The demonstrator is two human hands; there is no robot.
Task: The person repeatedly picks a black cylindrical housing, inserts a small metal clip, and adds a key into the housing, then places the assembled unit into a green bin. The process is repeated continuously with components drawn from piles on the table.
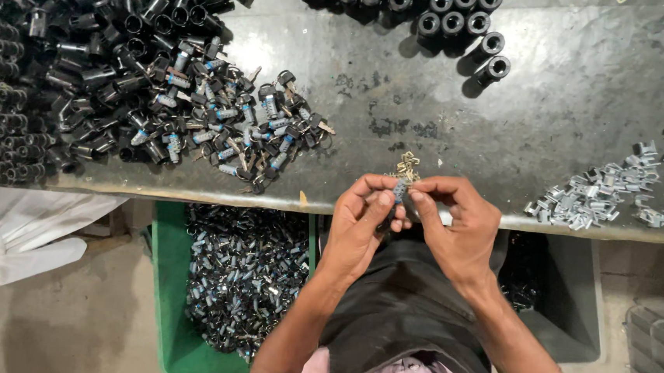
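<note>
I see both hands raised just in front of the near edge of the workbench [506,144], roughly at its middle. My left hand [360,227] and right hand [457,230] meet fingertip to fingertip and pinch one small lock cylinder [399,190] between them. The fingers of both hands are narrowed around this part: thumb and forefinger of each hand close on it from opposite sides. The cylinder shows a bluish-grey body; its lower end is hidden by the left thumb.

A small cluster of brass-coloured keys [406,167] lies on the bench just beyond the fingertips, near the near edge.

Toward the left edge of the bench lies a heap of cylinders with keys [227,121]. Beyond it, in the far left corner, a larger mass of black housings [36,72] covers the surface. At the far edge, near the middle, black round sleeves [438,11] stand upright in rows. Near the right edge lies a scatter of small grey metal clips [604,194].

Below the near edge, a green crate [165,292] holds more cylinders. A dark cloth [401,308] covers my lap.
</note>
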